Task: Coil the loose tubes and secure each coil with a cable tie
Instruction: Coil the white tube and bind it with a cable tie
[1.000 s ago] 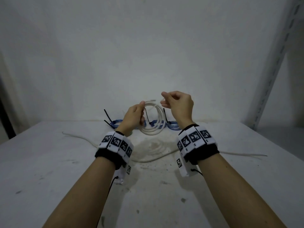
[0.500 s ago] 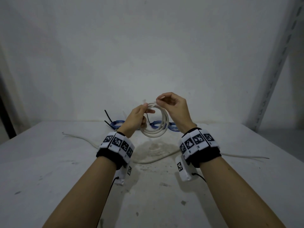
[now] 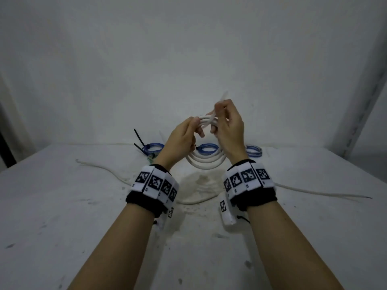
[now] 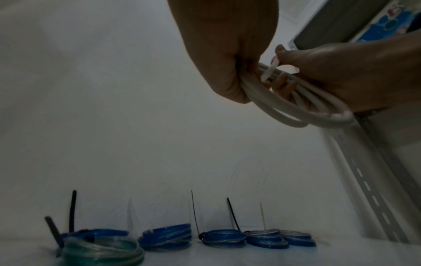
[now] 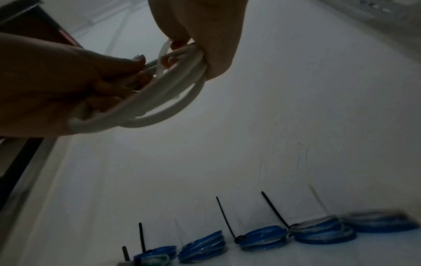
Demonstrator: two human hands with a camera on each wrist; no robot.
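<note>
Head view: white coil [image 3: 206, 163] between hands (tie seemingly looped).

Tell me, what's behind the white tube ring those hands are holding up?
Behind the white coil, blue coils sit along the wall, some with black cable ties sticking up. The hands and coil cover part of that row.

White table [image 3: 62, 237], loose white tube [image 3: 314, 192] across it, tied blue coils [image 4: 224, 238] along the back edge

Our bare forearms, banded wrists

We wear black wristbands [image 3: 144, 203] topped with white blocks [image 3: 245, 178] bearing black square-code markers.
</note>
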